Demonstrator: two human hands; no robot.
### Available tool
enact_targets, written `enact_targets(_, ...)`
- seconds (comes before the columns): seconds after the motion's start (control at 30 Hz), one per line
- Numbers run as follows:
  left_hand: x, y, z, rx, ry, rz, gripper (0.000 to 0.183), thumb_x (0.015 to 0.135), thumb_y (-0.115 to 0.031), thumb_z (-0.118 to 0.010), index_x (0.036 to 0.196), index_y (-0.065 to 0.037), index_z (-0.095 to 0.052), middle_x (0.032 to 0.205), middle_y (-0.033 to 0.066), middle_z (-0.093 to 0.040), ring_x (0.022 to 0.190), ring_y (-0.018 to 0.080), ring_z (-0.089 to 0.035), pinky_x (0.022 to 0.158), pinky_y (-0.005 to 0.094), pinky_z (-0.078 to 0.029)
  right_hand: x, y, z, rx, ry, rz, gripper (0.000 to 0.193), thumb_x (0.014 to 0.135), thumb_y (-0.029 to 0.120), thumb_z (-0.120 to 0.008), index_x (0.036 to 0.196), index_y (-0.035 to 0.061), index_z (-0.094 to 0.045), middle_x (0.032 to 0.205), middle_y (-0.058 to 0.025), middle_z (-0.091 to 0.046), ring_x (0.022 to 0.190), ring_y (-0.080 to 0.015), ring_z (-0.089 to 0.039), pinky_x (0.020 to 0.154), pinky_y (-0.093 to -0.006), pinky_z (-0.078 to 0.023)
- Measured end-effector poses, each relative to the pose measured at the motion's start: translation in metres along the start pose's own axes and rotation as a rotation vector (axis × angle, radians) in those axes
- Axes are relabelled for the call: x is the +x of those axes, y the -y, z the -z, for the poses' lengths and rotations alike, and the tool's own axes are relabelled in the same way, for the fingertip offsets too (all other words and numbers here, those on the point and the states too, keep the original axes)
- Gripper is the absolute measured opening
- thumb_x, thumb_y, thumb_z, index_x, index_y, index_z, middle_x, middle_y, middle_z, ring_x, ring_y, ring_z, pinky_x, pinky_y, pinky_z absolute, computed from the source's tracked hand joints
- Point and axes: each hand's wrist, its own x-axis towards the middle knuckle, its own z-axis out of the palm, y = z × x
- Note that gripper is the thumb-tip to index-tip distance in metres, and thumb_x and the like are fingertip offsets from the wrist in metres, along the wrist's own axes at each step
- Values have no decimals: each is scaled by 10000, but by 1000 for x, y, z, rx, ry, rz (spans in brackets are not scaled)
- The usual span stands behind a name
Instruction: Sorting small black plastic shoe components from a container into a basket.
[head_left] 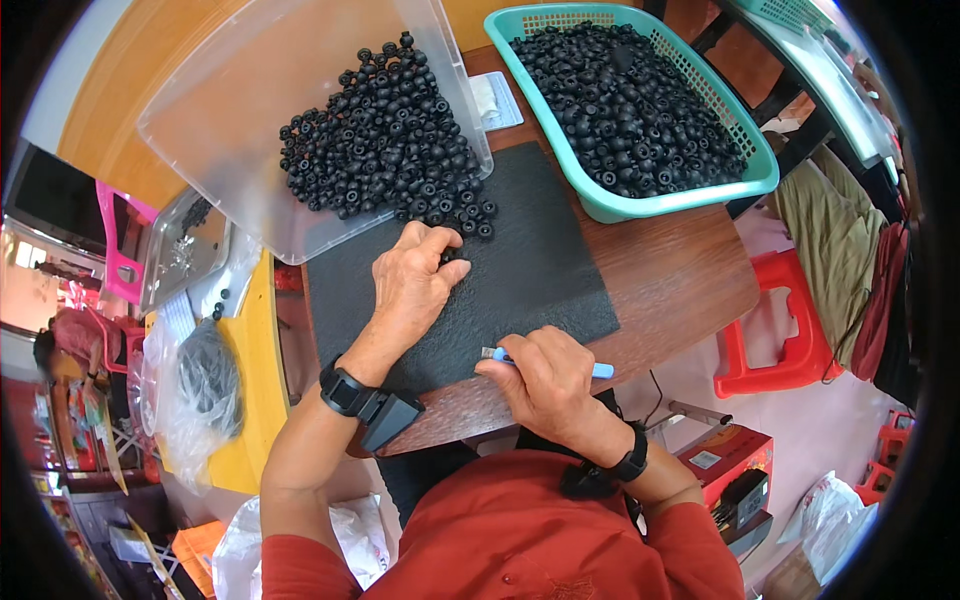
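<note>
My left hand (412,278) is at the front edge of a pile of small round black parts with holes (385,140), its fingers closed on one black part (447,256). This pile spills from a clear plastic bin (215,130), lying tipped toward me, onto a black mat (535,270). Nearer the table's front edge, my right hand (552,380) is closed around a slim blue cutter knife (602,371), its short metal tip pointing left. Beyond the mat at the right, a teal basket (610,208) is filled with more such black parts.
The brown wooden table (680,275) ends close to my body. At left stand a yellow surface (258,370) with a plastic bag of dark material (208,375) and a clear tray (185,265). A red stool (790,320) is at right. Another person (80,345) is far left.
</note>
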Motion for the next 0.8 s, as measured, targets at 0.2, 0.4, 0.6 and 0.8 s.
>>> enact_targets(0.2, -17, 2, 4, -390, -8, 223, 227, 772, -43, -764, 983, -25, -681, 918, 3, -630, 675, 55, -556, 588, 225, -455, 2, -1, 3, 3, -9, -20, 234, 804, 156, -762, 878, 11, -594, 673, -92, -495, 574, -264, -514, 516, -376, -416)
enact_targets(0.4, -53, -20, 33, -896, 94, 490, 210, 856, -96, -743, 1038, -34, -658, 884, 18, -649, 631, 19, -496, 505, 162, -393, 7, -1, 2, 47, -18, -47, 237, 823, 156, -758, 896, 7, -589, 676, -92, -498, 568, -262, -506, 506, -369, -396)
enact_targets(0.6, -82, -34, 46, -1375, 138, 598, 271, 852, -108, -757, 1072, 4, -645, 926, 71, -678, 606, 50, -517, 494, 169, -391, 12, 9, -3, 152, 10, -34, 254, 812, 158, -765, 920, -5, -601, 688, -96, -521, 581, -265, -523, 517, -365, -408)
enact_targets(0.8, -94, -43, 43, -1549, 74, 522, 287, 860, -126, -749, 1079, 27, -642, 920, 91, -677, 589, 63, -509, 517, 177, -394, 17, 22, -4, 190, 35, -16, 278, 781, 162, -781, 921, -8, -612, 697, -99, -540, 588, -269, -537, 531, -368, -429)
